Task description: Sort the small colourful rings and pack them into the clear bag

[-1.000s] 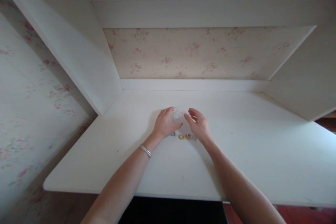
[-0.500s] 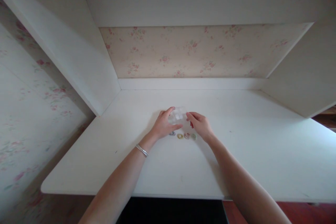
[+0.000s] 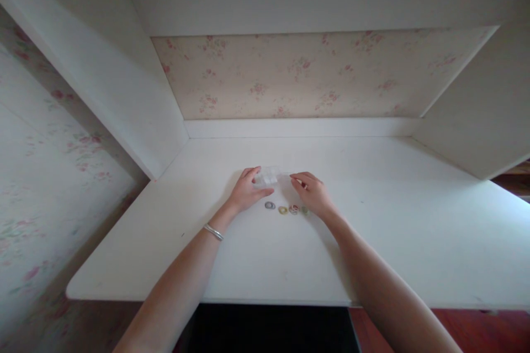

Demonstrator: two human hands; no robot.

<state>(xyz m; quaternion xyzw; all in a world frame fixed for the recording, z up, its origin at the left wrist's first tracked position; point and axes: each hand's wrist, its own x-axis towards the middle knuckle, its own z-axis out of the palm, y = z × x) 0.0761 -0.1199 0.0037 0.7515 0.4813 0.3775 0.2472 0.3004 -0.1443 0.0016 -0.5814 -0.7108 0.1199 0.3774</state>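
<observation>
A small clear plastic box (image 3: 269, 177) sits on the white desk top (image 3: 397, 231), near the middle of the surface and somewhat toward the back wall. Its walls are transparent; internal divisions appear to be present, but their number cannot be determined. No brand, label or writing is legible on the box or anywhere else in view.

The left hand (image 3: 245, 194) is at the left end of the box. The thumb and fingers curl around that end and grasp it. A thin silver bangle (image 3: 213, 231) sits on the left wrist.

The right hand (image 3: 313, 196) lies palm down just right of the box. Its fingers are loosely bent, with the fingertips (image 3: 295, 177) at or just beside the right end of the box; contact cannot be confirmed, and the hand encloses nothing.

Four small rings lie in a short row on the desk top, just in front of the box and between the two hands:
- a grey ring (image 3: 270, 205), furthest left;
- a yellow ring (image 3: 283, 210);
- a red-and-white ring (image 3: 293, 209);
- a pale green ring (image 3: 305, 210), touching or partly under the edge of the right hand.

The rings lie flat and close together.

The desk top is set in a white alcove. White side panels (image 3: 124, 94) stand to the left and right, and floral wallpaper (image 3: 306, 74) covers the back wall.
</observation>
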